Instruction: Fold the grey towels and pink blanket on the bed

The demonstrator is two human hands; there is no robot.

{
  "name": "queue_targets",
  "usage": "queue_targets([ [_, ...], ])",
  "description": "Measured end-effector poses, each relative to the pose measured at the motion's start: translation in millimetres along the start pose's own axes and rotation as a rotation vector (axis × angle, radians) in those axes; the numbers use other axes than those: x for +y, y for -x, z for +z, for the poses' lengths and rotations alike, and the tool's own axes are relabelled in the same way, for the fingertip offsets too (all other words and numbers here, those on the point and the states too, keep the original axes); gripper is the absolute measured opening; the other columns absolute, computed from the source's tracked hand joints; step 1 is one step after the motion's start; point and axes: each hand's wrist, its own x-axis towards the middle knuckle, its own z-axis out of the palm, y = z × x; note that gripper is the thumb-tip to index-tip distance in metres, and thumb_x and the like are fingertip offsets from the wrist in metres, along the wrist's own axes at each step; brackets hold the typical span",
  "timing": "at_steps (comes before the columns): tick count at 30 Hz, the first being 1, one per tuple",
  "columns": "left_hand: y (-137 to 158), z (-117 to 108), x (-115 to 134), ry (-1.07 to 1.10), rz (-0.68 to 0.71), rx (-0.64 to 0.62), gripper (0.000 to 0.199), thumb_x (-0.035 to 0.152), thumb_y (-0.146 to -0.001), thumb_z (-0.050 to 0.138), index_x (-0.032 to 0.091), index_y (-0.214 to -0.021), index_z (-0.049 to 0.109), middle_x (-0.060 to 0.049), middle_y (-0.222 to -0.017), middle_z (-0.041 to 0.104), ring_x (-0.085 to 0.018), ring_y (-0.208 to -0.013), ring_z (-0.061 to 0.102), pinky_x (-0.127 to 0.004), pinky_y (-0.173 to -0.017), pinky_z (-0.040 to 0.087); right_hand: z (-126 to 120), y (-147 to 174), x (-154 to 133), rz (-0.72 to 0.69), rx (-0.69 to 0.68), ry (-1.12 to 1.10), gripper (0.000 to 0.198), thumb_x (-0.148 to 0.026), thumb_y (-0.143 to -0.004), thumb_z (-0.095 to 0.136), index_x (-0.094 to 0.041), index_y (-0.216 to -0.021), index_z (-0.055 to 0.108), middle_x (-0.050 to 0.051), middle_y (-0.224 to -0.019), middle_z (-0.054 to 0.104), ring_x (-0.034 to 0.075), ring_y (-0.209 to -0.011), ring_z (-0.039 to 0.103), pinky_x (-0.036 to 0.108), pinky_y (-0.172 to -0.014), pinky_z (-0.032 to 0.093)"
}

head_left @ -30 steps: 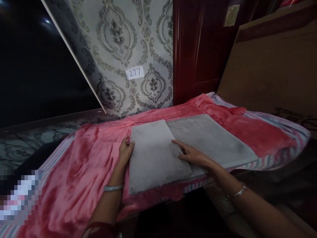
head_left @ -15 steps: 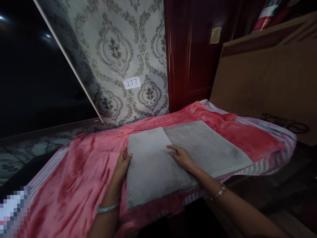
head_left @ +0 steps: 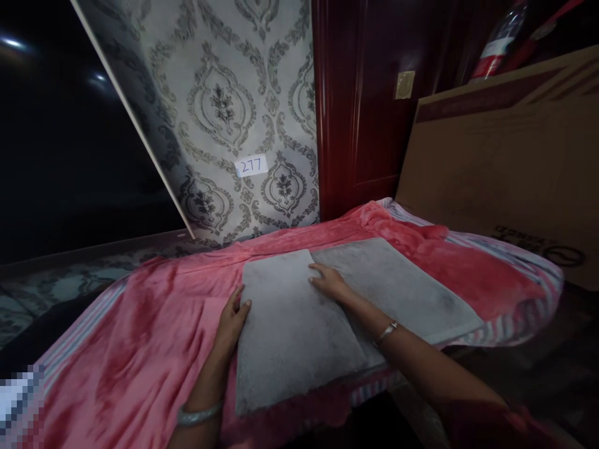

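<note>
The folded cloth point(head_left: 290, 330) lies on the blanket point(head_left: 159, 337), between and partly beneath the hands. The left grip point(head_left: 233, 321) meets its left edge, thumb apart from forefinger; whether it pinches, I cannot tell. The right grip point(head_left: 330, 282) is unclenched, fingers bent at the fold's upper right edge, its forearm point(head_left: 412, 349) slanting across the cloth.

This looked like a room in a home: ornate floral wallpaper point(head_left: 222, 106) covered the far wall, beside glossy dark-red wood panelling point(head_left: 346, 93) with a switch plate point(head_left: 404, 85). A plush pink blanket point(head_left: 154, 337) lay over striped cloth point(head_left: 84, 330) in front, while a cardboard box point(head_left: 491, 156) stood at the right with a drink bottle point(head_left: 496, 47) at its top edge.
</note>
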Motion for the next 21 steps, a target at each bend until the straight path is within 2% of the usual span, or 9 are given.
queue_targets([
  [4,3,0,3,0.04,-0.013,-0.015,0.078,0.035,-0.069,0.082,0.02,-0.139,0.052,-0.013,-0.128,0.066,-0.028,-0.112,0.066,-0.036,-0.086,0.057,8,-24,-3,0.017,0.032,0.014,0.053,-0.007,-0.078,0.056,-0.018,-0.13,0.064,0.007,-0.131,0.065,0.021,-0.122,0.059,0.032,-0.108,0.042],
  [8,2,-1,3,0.028,-0.017,-0.032,0.073,0.034,-0.072,0.081,0.021,-0.138,0.054,-0.013,-0.127,0.067,-0.028,-0.112,0.066,-0.039,-0.089,0.057,15,-22,3,0.036,0.081,0.025,0.053,-0.004,-0.079,0.05,-0.015,-0.129,0.064,0.008,-0.13,0.065,0.02,-0.122,0.06,0.032,-0.109,0.042],
  [14,0,0,-2,-0.03,0.035,-0.065,0.08,0.036,-0.071,0.079,0.018,-0.143,0.048,-0.015,-0.136,0.061,-0.029,-0.12,0.061,-0.04,-0.095,0.054,14,-15,6,0.045,0.078,0.028,0.054,-0.008,-0.081,0.049,-0.016,-0.132,0.062,0.007,-0.134,0.062,0.021,-0.125,0.057,0.033,-0.11,0.041],
  [18,2,2,-4,-0.011,0.027,-0.072,0.086,0.038,-0.071,0.078,0.016,-0.146,0.042,-0.016,-0.13,0.064,-0.029,-0.11,0.067,-0.041,-0.089,0.056,8,-4,7,0.046,0.046,0.017,0.055,-0.016,-0.082,0.052,-0.015,-0.138,0.057,0.009,-0.139,0.058,0.024,-0.128,0.055,0.038,-0.109,0.042],
  [21,1,2,-7,0.005,0.008,-0.09,0.093,0.04,-0.069,0.081,0.017,-0.148,0.038,-0.016,-0.129,0.064,-0.03,-0.104,0.068,-0.043,-0.085,0.058,1,20,13,0.017,-0.009,0.001,0.064,-0.025,-0.081,0.059,-0.012,-0.143,0.05,0.012,-0.141,0.056,0.026,-0.126,0.056,0.039,-0.106,0.044],
])
